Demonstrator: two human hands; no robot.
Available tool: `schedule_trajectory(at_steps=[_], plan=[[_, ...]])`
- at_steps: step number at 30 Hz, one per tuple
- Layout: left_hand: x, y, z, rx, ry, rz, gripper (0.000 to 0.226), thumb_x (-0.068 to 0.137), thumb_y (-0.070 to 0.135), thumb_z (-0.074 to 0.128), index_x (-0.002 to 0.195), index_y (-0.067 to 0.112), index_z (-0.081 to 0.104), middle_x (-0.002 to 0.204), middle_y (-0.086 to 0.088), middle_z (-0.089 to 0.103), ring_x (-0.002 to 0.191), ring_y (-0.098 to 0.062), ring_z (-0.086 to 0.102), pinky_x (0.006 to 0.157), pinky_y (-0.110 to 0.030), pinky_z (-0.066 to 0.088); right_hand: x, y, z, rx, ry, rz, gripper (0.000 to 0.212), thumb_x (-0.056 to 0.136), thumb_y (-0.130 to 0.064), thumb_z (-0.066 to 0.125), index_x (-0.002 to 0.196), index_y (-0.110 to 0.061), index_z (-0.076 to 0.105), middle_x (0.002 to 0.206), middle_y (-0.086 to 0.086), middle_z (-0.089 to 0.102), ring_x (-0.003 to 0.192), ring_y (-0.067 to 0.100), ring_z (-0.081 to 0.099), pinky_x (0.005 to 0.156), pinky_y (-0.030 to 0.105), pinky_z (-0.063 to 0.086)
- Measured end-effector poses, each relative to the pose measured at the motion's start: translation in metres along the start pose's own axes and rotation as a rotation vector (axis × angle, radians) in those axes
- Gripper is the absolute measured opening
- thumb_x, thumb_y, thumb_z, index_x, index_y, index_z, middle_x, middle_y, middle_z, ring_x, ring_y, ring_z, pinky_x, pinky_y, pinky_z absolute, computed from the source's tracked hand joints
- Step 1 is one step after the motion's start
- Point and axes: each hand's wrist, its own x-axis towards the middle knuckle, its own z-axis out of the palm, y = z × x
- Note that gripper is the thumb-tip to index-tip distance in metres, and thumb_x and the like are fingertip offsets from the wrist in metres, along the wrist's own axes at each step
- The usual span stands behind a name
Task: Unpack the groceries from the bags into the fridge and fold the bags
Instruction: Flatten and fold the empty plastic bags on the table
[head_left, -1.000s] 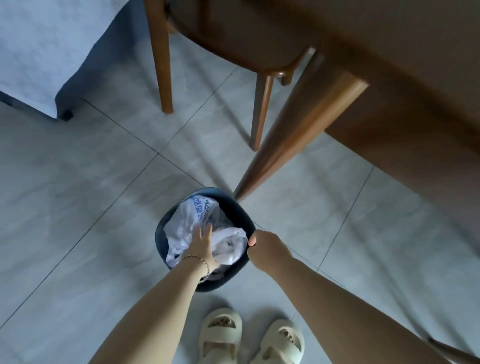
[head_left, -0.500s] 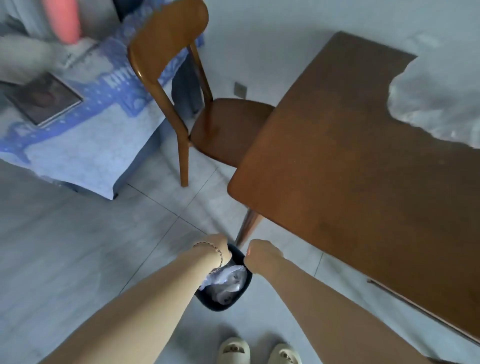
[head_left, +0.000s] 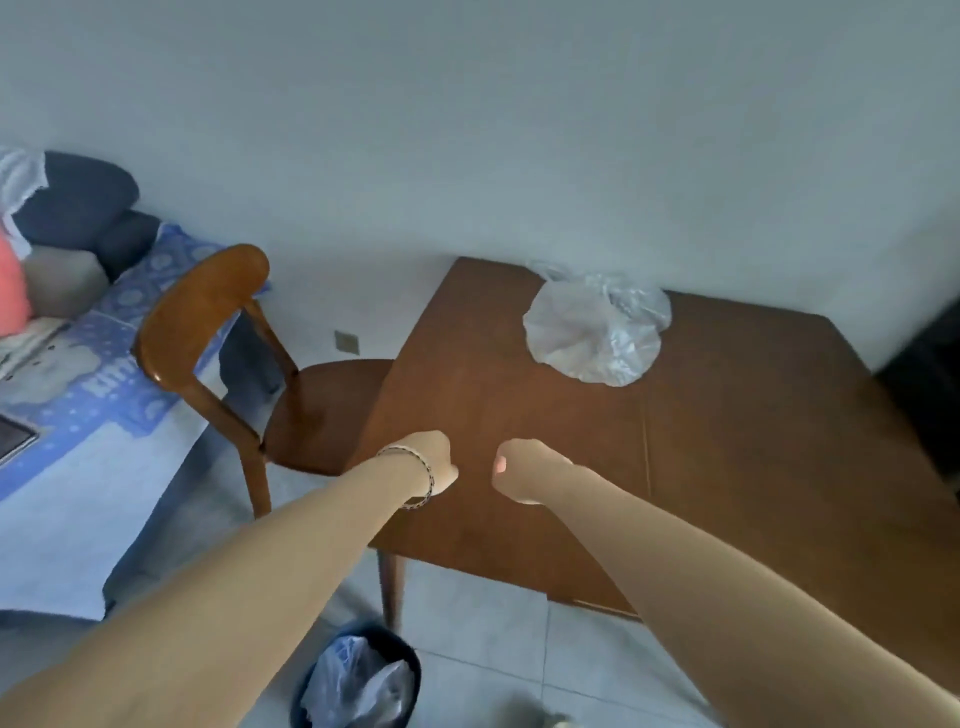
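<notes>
Left hand (head_left: 435, 464) and right hand (head_left: 522, 470) both curled, empty — above desk (head_left: 753, 441); clear bag (head_left: 592, 332) far side.

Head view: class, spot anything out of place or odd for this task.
A white bag sits crumpled in the dark bin on the floor, stuffed rather than folded. A clear bag lies unfolded on the wooden table.

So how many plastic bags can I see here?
2: a clear bag on the far side of the table, and a crumpled white bag in the bin on the floor. More may be hidden in the bin.
</notes>
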Motion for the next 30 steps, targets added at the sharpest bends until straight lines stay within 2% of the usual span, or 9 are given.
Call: schedule_trajectory(at_steps=[8, 12, 15, 19, 22, 24, 25, 27, 30], plan=[[0.07, 0.138, -0.031, 0.012, 0.064, 0.175, 0.032, 0.092, 0.02, 0.044, 0.123, 0.016, 0.051, 0.124, -0.003, 0.055, 0.104, -0.021, 0.058, 0.086, -0.03, 0.047, 0.03, 0.143, -0.097, 0.022, 0.241, 0.118, 0.032, 0.092, -0.012, 0.04, 0.117, -0.012, 0.06, 0.119, 0.006, 0.061, 0.106, 0.028, 0.06, 0.088, 0.037, 0.051], [0.126, 0.197, -0.038, -0.154, 0.151, 0.142, 0.064, 0.085, 0.032, 0.057, 0.141, 0.022, 0.029, 0.14, -0.005, 0.033, 0.112, -0.025, 0.054, 0.094, -0.038, 0.047, 0.065, 0.214, -0.143, 0.074, 0.339, 0.144, 0.03, 0.091, -0.014, 0.04, 0.11, -0.014, 0.063, 0.112, 0.005, 0.064, 0.1, 0.026, 0.062, 0.075, 0.03, 0.048], [0.16, 0.236, -0.046, -0.188, 0.184, 0.124, 0.096, 0.075, 0.047, 0.067, 0.147, 0.035, 0.005, 0.152, -0.006, 0.008, 0.134, -0.03, 0.033, 0.104, -0.045, 0.039, 0.099, 0.26, -0.172, 0.106, 0.363, 0.146, 0.031, 0.09, -0.016, 0.042, 0.117, -0.017, 0.057, 0.119, 0.004, 0.059, 0.102, 0.025, 0.06, 0.074, 0.029, 0.045], [0.202, 0.27, -0.052, 0.113, 0.229, 0.178, 0.115, 0.069, 0.056, 0.071, 0.143, 0.045, -0.016, 0.153, -0.003, -0.024, 0.143, -0.038, -0.004, 0.108, -0.052, 0.034, 0.149, 0.295, -0.195, 0.199, 0.381, 0.141, 0.066, 0.085, -0.022, 0.059, 0.142, -0.012, 0.027, 0.138, 0.008, 0.034, 0.12, 0.027, 0.048, 0.089, 0.037, 0.047], [0.236, 0.285, -0.048, 0.294, 0.215, 0.208, 0.119, 0.07, 0.051, 0.074, 0.14, 0.048, -0.022, 0.149, -0.001, -0.036, 0.142, -0.041, -0.01, 0.106, -0.05, 0.036, 0.191, 0.312, -0.206, 0.116, 0.324, 0.12, 0.106, 0.074, -0.03, 0.076, 0.15, -0.011, 0.003, 0.153, 0.01, 0.01, 0.14, 0.027, 0.021, 0.11, 0.039, 0.031], [0.258, 0.287, -0.047, 0.213, 0.174, 0.183, 0.106, 0.074, 0.034, 0.076, 0.143, 0.049, -0.003, 0.151, 0.001, -0.033, 0.143, -0.038, 0.008, 0.103, -0.042, 0.043, 0.221, 0.32, -0.218, -0.027, 0.28, 0.068, 0.126, 0.069, -0.042, 0.079, 0.15, -0.013, -0.013, 0.157, 0.009, -0.012, 0.146, 0.027, -0.005, 0.118, 0.044, 0.011], [0.271, 0.286, -0.046, 0.125, 0.172, 0.178, 0.084, 0.077, 0.024, 0.073, 0.14, 0.045, 0.022, 0.153, 0.002, -0.025, 0.138, -0.033, 0.027, 0.099, -0.035, 0.047, 0.239, 0.322, -0.226, -0.066, 0.262, 0.036, 0.132, 0.067, -0.047, 0.08, 0.149, -0.014, -0.019, 0.157, 0.008, -0.02, 0.146, 0.027, -0.015, 0.117, 0.047, 0.004], [0.29, 0.285, -0.049, 0.018, 0.205, 0.166, 0.019, 0.084, 0.01, 0.062, 0.095, 0.026, 0.058, 0.156, 0.003, 0.007, 0.117, -0.02, 0.054, 0.09, -0.026, 0.05, 0.272, 0.321, -0.239, -0.068, 0.222, -0.016, 0.139, 0.063, -0.051, 0.081, 0.147, -0.017, -0.024, 0.154, 0.006, -0.029, 0.143, 0.026, -0.024, 0.115, 0.051, -0.004], [0.311, 0.277, -0.046, -0.045, 0.248, 0.147, 0.032, 0.091, 0.011, 0.049, 0.065, 0.026, 0.039, 0.109, 0.003, 0.054, 0.101, -0.016, 0.059, 0.085, -0.023, 0.048, 0.318, 0.322, -0.248, -0.129, 0.157, -0.055, 0.141, 0.059, -0.055, 0.081, 0.147, -0.016, -0.023, 0.155, 0.005, -0.028, 0.142, 0.025, -0.027, 0.113, 0.054, -0.008]])
